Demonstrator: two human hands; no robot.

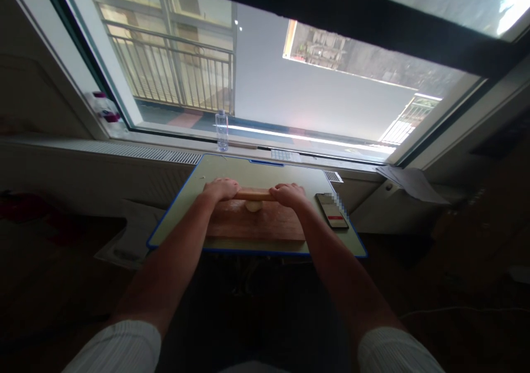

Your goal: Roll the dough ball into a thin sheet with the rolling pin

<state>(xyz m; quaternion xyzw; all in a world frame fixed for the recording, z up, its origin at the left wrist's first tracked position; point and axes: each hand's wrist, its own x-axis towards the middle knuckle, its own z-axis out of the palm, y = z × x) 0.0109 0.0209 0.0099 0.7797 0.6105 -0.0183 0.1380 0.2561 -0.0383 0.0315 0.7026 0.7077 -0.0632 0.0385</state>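
1 tan cylindrical wooden rolling pin (254, 195), ends gripped by bare left hand (221, 189) and right hand (288, 194), near 1 round cream dough lump (253, 206) on brown rectangular wooden board (267, 226).

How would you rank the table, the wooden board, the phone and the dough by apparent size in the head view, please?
Largest to smallest:
1. table
2. wooden board, partly covered
3. phone
4. dough, judged by its visible part

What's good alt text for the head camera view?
A person's left hand and right hand hold a wooden rolling pin at a pale, dough-like lump on a wooden board. The blue-edged table beneath, below a window, also bears a phone.
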